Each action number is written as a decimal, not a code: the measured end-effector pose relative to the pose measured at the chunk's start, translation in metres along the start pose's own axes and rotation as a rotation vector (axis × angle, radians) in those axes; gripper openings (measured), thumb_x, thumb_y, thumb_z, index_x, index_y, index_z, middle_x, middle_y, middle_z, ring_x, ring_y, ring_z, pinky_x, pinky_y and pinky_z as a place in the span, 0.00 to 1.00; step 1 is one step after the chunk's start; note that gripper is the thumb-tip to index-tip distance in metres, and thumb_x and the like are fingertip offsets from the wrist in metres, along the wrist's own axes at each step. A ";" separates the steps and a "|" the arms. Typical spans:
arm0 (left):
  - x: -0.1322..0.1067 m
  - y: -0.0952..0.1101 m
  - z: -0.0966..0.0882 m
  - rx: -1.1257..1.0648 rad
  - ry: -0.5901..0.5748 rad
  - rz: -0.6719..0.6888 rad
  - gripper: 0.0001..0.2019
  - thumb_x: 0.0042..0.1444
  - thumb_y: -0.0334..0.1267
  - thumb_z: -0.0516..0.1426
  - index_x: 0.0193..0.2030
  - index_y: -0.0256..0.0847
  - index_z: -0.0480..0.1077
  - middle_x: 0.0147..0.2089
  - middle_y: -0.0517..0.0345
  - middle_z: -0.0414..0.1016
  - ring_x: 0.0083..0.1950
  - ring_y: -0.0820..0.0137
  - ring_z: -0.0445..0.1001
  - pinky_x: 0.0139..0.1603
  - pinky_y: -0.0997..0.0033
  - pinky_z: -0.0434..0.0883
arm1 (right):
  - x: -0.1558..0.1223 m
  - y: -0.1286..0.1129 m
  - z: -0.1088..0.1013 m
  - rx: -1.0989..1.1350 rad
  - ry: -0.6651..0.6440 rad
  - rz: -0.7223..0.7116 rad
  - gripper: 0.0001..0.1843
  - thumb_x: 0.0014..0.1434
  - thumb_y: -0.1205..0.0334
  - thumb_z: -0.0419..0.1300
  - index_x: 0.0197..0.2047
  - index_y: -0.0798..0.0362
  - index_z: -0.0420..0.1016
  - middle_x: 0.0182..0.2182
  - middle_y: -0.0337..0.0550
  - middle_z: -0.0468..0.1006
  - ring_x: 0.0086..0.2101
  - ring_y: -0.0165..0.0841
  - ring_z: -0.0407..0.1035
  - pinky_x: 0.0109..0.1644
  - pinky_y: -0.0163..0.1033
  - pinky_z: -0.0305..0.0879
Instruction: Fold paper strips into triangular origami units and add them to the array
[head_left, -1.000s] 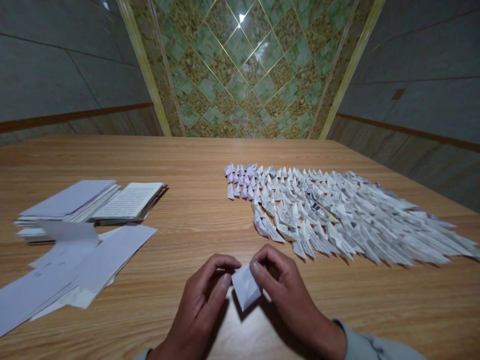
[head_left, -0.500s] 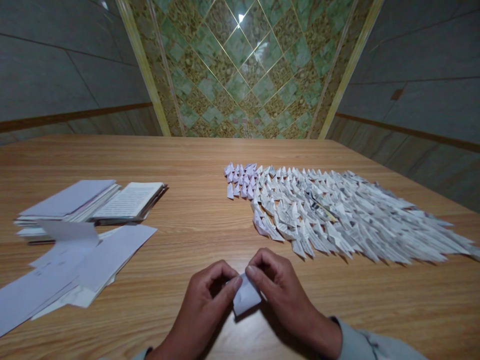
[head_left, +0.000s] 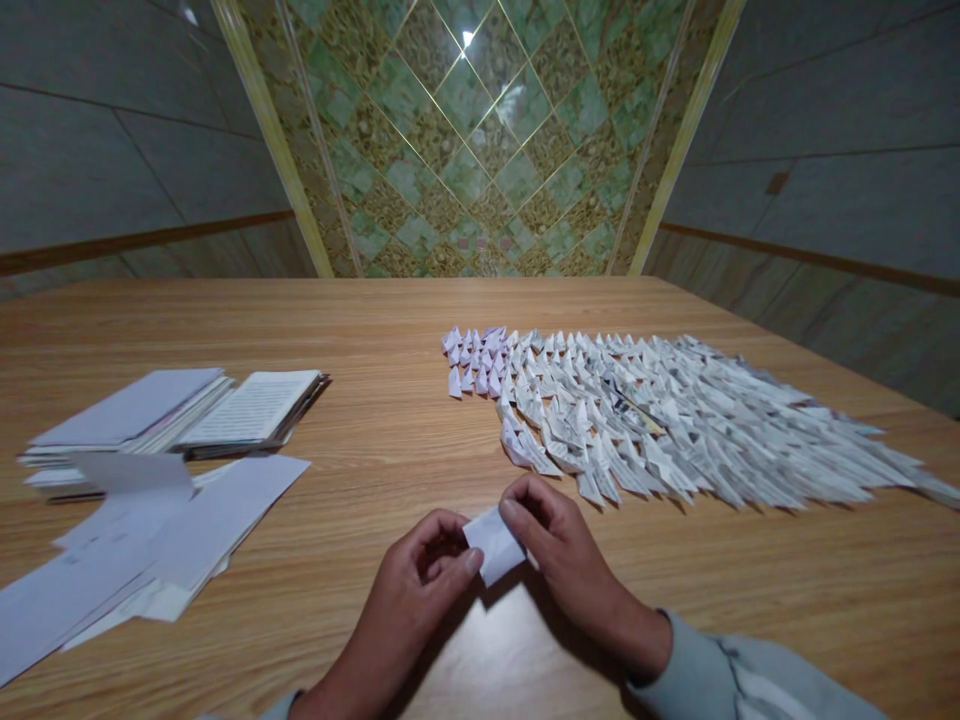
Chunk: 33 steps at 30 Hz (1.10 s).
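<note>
A small folded piece of white paper (head_left: 493,545) is held between my left hand (head_left: 420,580) and my right hand (head_left: 562,550), near the table's front edge. Fingertips of both hands pinch its sides, and part of it is hidden behind them. Beyond the hands, a large array of folded paper units (head_left: 660,425) lies in tight rows, printed white ones filling most of it. A smaller block of lilac units (head_left: 472,362) forms its left end.
Left on the wooden table (head_left: 390,320) are a stack of lilac-covered paper (head_left: 127,405), an open printed booklet (head_left: 255,408) and loose pale sheets (head_left: 150,540). Green patterned tiles (head_left: 465,130) and grey wall panels (head_left: 127,150) stand beyond the table's far edge.
My hands have shifted slightly up the table and apart at the wrists, and the white paper now sits higher between them. The view has tilted a little, showing more of my right sleeve.
</note>
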<state>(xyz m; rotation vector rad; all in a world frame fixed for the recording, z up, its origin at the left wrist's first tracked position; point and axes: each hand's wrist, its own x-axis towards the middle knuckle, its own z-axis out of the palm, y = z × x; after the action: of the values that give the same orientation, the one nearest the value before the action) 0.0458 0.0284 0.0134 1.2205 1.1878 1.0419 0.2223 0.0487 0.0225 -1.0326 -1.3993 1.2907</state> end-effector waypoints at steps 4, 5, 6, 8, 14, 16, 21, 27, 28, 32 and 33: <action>0.000 0.003 0.001 -0.005 0.022 -0.026 0.12 0.45 0.45 0.67 0.29 0.39 0.74 0.29 0.56 0.75 0.30 0.67 0.71 0.31 0.72 0.68 | -0.001 0.000 0.002 0.016 -0.020 -0.021 0.15 0.65 0.51 0.59 0.32 0.53 0.68 0.27 0.35 0.67 0.29 0.30 0.60 0.33 0.35 0.58; 0.000 0.003 0.001 -0.007 0.038 -0.029 0.12 0.44 0.44 0.67 0.27 0.39 0.73 0.27 0.58 0.74 0.29 0.68 0.70 0.30 0.73 0.66 | -0.001 0.000 0.003 0.018 -0.024 -0.023 0.14 0.65 0.52 0.59 0.33 0.53 0.68 0.27 0.35 0.67 0.29 0.30 0.60 0.33 0.36 0.58; 0.000 0.003 0.001 -0.011 0.055 -0.032 0.13 0.44 0.45 0.67 0.26 0.39 0.72 0.26 0.59 0.72 0.28 0.69 0.69 0.29 0.73 0.65 | -0.002 0.000 0.003 0.019 -0.026 -0.023 0.14 0.65 0.52 0.59 0.34 0.53 0.69 0.28 0.35 0.68 0.30 0.30 0.61 0.33 0.36 0.59; 0.000 0.003 -0.001 -0.019 0.074 -0.036 0.14 0.45 0.45 0.67 0.26 0.39 0.71 0.24 0.61 0.70 0.27 0.70 0.68 0.29 0.73 0.64 | -0.003 -0.001 0.004 0.025 -0.034 -0.011 0.12 0.64 0.52 0.60 0.39 0.53 0.70 0.31 0.36 0.70 0.31 0.31 0.63 0.35 0.36 0.60; 0.001 0.002 -0.005 -0.015 0.112 -0.030 0.15 0.46 0.47 0.68 0.26 0.39 0.71 0.25 0.61 0.71 0.29 0.69 0.69 0.32 0.73 0.65 | -0.005 0.000 0.009 0.120 -0.101 0.077 0.14 0.56 0.60 0.65 0.43 0.52 0.69 0.34 0.39 0.77 0.34 0.33 0.70 0.39 0.39 0.64; 0.000 0.003 -0.004 -0.049 0.091 -0.041 0.16 0.47 0.48 0.68 0.27 0.39 0.71 0.25 0.61 0.72 0.29 0.70 0.70 0.32 0.73 0.66 | -0.005 0.000 0.009 0.169 -0.103 0.082 0.13 0.56 0.61 0.65 0.43 0.52 0.69 0.34 0.39 0.78 0.34 0.33 0.71 0.39 0.39 0.65; 0.001 0.005 0.001 -0.201 -0.002 -0.064 0.19 0.43 0.49 0.72 0.31 0.40 0.71 0.27 0.59 0.77 0.29 0.69 0.73 0.32 0.74 0.68 | -0.003 0.003 0.008 0.216 -0.084 0.087 0.14 0.54 0.62 0.67 0.43 0.52 0.70 0.34 0.38 0.78 0.35 0.32 0.71 0.40 0.38 0.65; 0.003 0.005 -0.002 -0.198 0.063 -0.078 0.19 0.39 0.43 0.74 0.29 0.40 0.69 0.26 0.60 0.77 0.28 0.70 0.74 0.31 0.74 0.69 | -0.001 0.004 0.005 0.197 -0.074 0.138 0.16 0.52 0.59 0.69 0.42 0.53 0.72 0.27 0.33 0.75 0.28 0.28 0.66 0.33 0.35 0.59; 0.003 0.005 -0.003 -0.188 0.077 -0.070 0.19 0.39 0.42 0.74 0.29 0.40 0.69 0.26 0.61 0.76 0.27 0.70 0.74 0.30 0.75 0.69 | 0.000 0.004 0.004 0.202 -0.061 0.143 0.17 0.52 0.59 0.70 0.42 0.53 0.72 0.25 0.32 0.73 0.26 0.28 0.64 0.32 0.34 0.57; 0.004 0.006 -0.005 -0.151 0.089 -0.046 0.17 0.38 0.41 0.73 0.28 0.39 0.71 0.25 0.62 0.75 0.27 0.70 0.73 0.30 0.75 0.68 | 0.003 0.003 0.001 0.218 -0.048 0.145 0.20 0.50 0.58 0.71 0.44 0.54 0.73 0.22 0.29 0.72 0.24 0.26 0.62 0.30 0.33 0.55; 0.004 0.006 -0.005 -0.142 0.085 -0.044 0.16 0.39 0.42 0.73 0.29 0.39 0.72 0.25 0.61 0.76 0.27 0.70 0.73 0.30 0.74 0.68 | 0.003 0.002 0.001 0.211 -0.050 0.148 0.20 0.50 0.58 0.72 0.44 0.54 0.74 0.22 0.30 0.72 0.24 0.26 0.62 0.30 0.33 0.55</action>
<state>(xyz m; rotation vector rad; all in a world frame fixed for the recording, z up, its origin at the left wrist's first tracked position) 0.0418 0.0336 0.0196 1.0446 1.1799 1.1351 0.2211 0.0512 0.0206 -0.9791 -1.2110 1.5461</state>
